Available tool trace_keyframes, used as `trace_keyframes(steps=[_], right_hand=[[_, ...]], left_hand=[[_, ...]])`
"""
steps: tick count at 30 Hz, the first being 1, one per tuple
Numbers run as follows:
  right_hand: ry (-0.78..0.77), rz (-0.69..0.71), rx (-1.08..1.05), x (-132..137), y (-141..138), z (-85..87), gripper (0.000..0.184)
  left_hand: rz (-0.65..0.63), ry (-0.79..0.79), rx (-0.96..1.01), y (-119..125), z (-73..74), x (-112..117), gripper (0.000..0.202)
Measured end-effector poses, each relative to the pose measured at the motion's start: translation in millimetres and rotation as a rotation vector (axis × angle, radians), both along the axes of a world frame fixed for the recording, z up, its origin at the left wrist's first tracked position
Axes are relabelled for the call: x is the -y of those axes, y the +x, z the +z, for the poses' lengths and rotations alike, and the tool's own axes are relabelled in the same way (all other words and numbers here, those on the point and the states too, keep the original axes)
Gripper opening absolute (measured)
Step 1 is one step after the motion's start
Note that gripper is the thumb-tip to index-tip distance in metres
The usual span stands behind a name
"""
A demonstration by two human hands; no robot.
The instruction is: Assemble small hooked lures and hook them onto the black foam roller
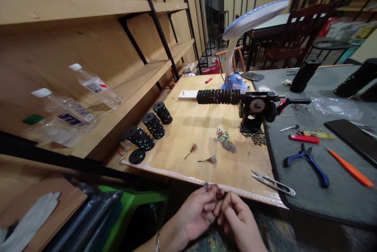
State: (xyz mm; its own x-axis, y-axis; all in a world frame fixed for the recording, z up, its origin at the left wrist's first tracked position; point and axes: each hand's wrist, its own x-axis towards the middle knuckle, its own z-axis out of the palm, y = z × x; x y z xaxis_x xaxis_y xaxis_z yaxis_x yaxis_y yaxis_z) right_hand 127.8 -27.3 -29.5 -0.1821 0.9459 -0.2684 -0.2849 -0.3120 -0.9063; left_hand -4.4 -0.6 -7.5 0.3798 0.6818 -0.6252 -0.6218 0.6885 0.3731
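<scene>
The left hand [198,210], at the bottom centre of the frame, is pinching a small shiny piece [217,190] between thumb and fingers, just off the table's near edge. The right hand [238,218] is meeting it from the lower right, its fingers curling in tightly; from where I'm standing, I cannot tell whether they are gripping anything. With a piece this tiny, I'd be pinching lightly and steadily, resting both hands against each other, and working over the tabletop so a dropped part is easily found. Just above the hands, two tufted bundles [211,160] are lying near the frame's centre, with a pile of colourful beads [221,136] beyond. To the right, thread snips [273,183] are lying across the edge of the grey mat [297,199], and blue-handled pliers [308,158] are resting farther over, all within easy reach.
</scene>
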Motion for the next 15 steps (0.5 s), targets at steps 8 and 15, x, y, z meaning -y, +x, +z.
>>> trace_keyframes(steps=[8, 15], right_hand=[[0.001, -0.007, 0.004, 0.3, -1.0, -1.7, 0.030], [-0.030, -0.014, 0.004, 0.3, -1.7, -0.2, 0.027]], left_hand=[[0.017, 0.019, -0.029, -0.6, -5.3, 0.1, 0.014], [-0.001, 0.027, -0.025, -1.1, -6.8, 0.8, 0.015]])
